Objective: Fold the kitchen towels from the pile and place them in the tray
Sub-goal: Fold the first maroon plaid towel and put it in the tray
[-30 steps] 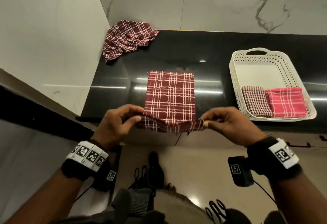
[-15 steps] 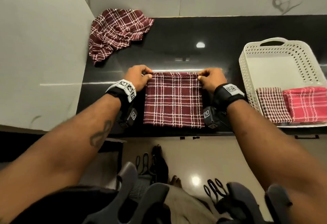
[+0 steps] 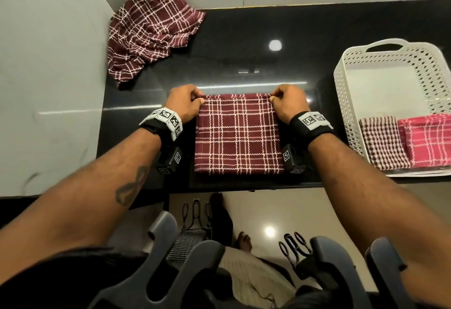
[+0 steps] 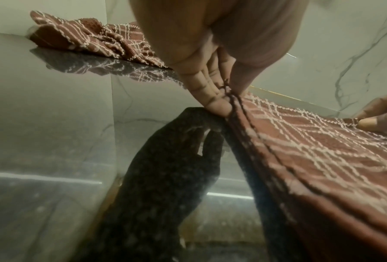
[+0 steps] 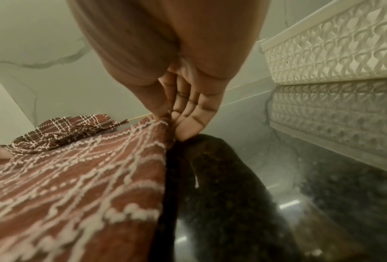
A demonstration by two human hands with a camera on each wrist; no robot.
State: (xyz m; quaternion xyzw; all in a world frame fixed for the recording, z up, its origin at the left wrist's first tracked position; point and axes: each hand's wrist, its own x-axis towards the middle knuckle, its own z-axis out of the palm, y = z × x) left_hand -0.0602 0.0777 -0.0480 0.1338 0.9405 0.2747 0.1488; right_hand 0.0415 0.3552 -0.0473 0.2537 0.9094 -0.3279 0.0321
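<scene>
A maroon plaid towel [image 3: 238, 135] lies folded into a near square on the black counter [image 3: 244, 47]. My left hand [image 3: 195, 97] pinches its far left corner, thumb on top, which the left wrist view also shows [image 4: 229, 95]. My right hand [image 3: 274, 96] pinches the far right corner [image 5: 169, 122]. A crumpled maroon plaid towel [image 3: 151, 35] sits at the back left by the wall. The white perforated tray [image 3: 341, 94] stands at the right; in it lie a folded brown checked towel [image 3: 383, 142] and a folded pink plaid towel [image 3: 429, 140].
Marble walls close the counter at the back and left. The counter's front edge runs just below the folded towel. Below it are a chair's armrests [image 3: 170, 260] and the floor.
Both hands carried the near edge of the towel away from me and laid it onto the far edge, halving the towel. Since half a second ago they have held still at the far corners.
</scene>
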